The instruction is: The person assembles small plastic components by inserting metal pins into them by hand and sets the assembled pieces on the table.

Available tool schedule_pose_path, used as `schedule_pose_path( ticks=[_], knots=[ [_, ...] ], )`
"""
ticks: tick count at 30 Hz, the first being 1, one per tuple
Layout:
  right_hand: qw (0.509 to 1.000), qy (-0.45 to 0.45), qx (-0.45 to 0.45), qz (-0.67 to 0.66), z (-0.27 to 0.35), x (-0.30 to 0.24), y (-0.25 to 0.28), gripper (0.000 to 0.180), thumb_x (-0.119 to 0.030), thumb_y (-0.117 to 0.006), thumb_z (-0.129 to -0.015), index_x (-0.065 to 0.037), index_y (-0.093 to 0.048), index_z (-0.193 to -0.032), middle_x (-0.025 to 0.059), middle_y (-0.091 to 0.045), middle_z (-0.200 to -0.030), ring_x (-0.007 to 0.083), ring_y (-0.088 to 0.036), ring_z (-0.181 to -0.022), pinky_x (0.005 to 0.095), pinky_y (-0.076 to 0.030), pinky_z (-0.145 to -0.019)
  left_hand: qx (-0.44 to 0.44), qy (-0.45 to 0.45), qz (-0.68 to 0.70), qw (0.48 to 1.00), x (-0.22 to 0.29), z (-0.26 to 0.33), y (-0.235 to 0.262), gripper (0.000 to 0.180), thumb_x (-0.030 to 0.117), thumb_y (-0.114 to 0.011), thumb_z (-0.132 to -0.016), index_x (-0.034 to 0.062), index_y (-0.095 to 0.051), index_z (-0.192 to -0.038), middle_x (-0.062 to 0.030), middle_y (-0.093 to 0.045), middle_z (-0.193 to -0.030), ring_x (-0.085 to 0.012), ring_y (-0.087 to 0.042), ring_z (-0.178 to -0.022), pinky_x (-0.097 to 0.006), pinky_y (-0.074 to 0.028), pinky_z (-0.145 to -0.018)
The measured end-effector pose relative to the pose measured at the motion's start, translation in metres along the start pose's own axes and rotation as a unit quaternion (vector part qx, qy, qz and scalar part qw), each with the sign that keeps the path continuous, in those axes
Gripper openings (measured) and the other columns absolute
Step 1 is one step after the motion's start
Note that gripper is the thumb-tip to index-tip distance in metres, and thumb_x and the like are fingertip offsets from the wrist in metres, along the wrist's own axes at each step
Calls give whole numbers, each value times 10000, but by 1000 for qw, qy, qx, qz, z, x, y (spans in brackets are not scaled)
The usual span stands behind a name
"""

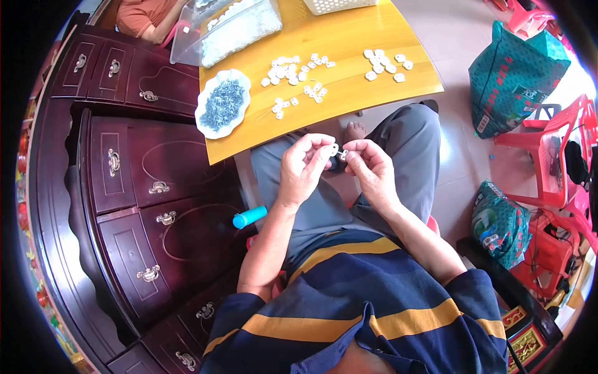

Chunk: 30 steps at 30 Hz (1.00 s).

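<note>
Both hands (339, 163) pinching white piece (337, 150)

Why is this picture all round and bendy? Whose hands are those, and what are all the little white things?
The picture comes from a small camera worn on a person's head, looking down. Its lens sees very wide, so straight edges bend near the rim. There is no machine here, only a seated person in a striped shirt. The left hand and the right hand meet over the lap and pinch a small white piece between their fingertips. In front is a yellow table. On it lie loose groups of small white pieces, a white plate heaped with tiny grey bits, and a clear plastic bin with more white pieces. A dark wooden cabinet with drawers stands on the left. Another person sits at the far end, at the top of the picture.
</note>
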State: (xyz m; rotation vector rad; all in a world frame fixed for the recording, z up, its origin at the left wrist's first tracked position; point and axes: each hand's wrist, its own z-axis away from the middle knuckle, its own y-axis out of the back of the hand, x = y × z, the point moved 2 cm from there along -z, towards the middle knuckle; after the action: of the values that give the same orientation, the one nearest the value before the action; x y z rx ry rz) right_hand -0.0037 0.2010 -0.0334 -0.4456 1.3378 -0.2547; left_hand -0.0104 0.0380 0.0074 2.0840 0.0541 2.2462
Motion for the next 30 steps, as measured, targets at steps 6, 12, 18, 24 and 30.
schedule_pose_path(
  ticks=[6,12,18,24,30],
  knots=[
    [1000,0,0,5,0,1,1,123,-70,-617,-1006,-35,-655,-1117,-35,-630,-890,26,-554,-744,175,-477,-687,12,2,0,1000,2,0,-3,154,77,-624,-996,-16,-661,-1113,-24,-690,-936,-53,-627,-777,-211,-537,-683],
    [1000,0,3,-1,-1,2,1,126,-63,-618,-1003,-30,-655,-1119,-36,-633,-901,22,-553,-755,172,-477,-692,8,3,-5,1000,2,1,-3,150,73,-623,-994,-17,-661,-1107,-29,-692,-936,-54,-631,-786,-215,-535,-686],
    [1000,4,-7,19,-1,6,4,125,-91,-605,-1022,-41,-646,-1129,-25,-647,-963,23,-573,-787,171,-495,-723,12,4,2,1000,3,2,-5,147,73,-625,-991,-19,-662,-1099,-27,-695,-930,-52,-631,-786,-213,-531,-685],
    [1000,6,5,10,-1,3,1,120,-68,-623,-1001,-23,-658,-1107,-27,-649,-916,22,-564,-761,180,-494,-697,11,-6,-5,1000,-3,1,-7,149,87,-649,-978,5,-682,-1099,-13,-698,-921,-49,-630,-741,-194,-526,-659],
    [1000,8,8,8,-2,4,2,118,-63,-622,-1000,-20,-658,-1104,-23,-654,-923,23,-568,-764,184,-498,-697,6,-36,-52,998,-3,0,-8,147,75,-648,-974,-7,-686,-1090,-11,-697,-896,-49,-623,-746,-199,-522,-670]
  ],
)
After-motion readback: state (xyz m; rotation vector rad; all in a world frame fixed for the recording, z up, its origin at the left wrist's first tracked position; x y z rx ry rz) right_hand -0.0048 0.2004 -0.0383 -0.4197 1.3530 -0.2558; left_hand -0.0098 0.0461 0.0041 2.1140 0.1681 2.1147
